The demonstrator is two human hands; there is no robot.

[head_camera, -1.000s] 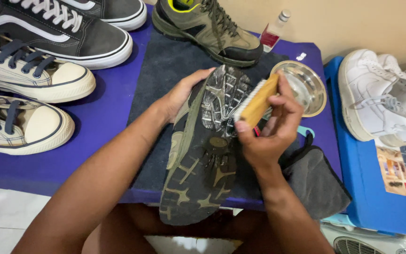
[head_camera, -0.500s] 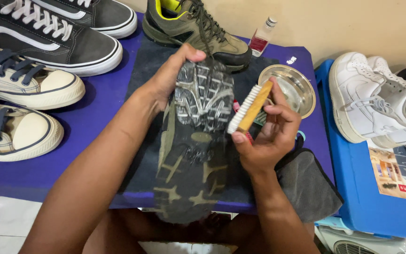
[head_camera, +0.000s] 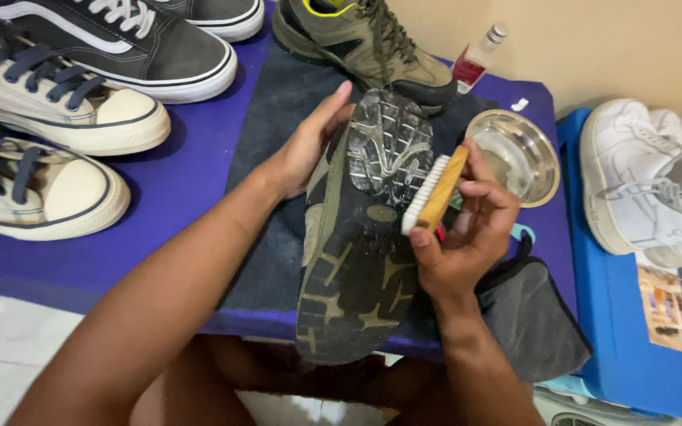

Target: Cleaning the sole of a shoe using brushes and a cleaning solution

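Half the hiking shoe (head_camera: 361,237) sole looked wet-scrubbed near left hand (head_camera: 305,146) grip; heel below stayed dusty; right hand (head_camera: 459,233) clasped wooden brush (head_camera: 436,192)

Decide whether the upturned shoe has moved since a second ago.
Yes. Against the steel bowl, the toe of the upturned shoe has shifted away from the person, now past the bowl's far rim, nearer the matching shoe.

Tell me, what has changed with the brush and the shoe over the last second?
The right hand lifted the wooden brush off the sole; its bristles now sit beside the boot. The left hand keeps gripping the toe, sole up. The steel bowl stayed put.
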